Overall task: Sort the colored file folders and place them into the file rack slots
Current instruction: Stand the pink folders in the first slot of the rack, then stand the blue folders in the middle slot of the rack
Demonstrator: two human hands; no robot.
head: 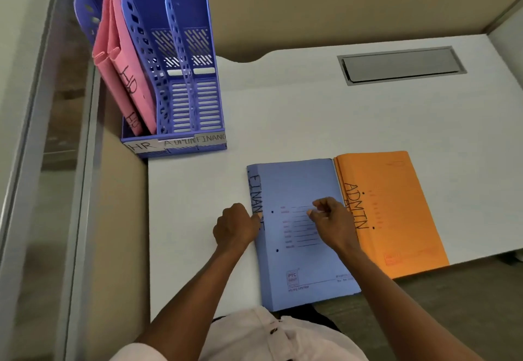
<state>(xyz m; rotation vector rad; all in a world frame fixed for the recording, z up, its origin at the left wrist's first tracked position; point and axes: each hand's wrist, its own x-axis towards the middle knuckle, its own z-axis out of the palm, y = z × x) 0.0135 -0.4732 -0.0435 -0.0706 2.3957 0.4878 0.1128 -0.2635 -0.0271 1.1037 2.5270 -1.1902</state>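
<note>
The white tabletop [311,111] is carrying a purple file rack [181,77] at its far left corner, two pink folders [124,77] standing in the leftmost slot. An orange folder [396,213] is lying near the near edge, just beside a blue folder [300,261]. The left hand [235,227], grip curled together, is touching the blue folder's spine; the right hand [334,219], fingers pinched together, is resting on its cover.

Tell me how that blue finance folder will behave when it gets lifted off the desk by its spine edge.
The blue folder looks like thin card, so it will probably sag or fall open if held by one edge. It lies flat with the left hand at its spine, so it seems light. On the smooth white desk, it may slide before lifting.
</note>
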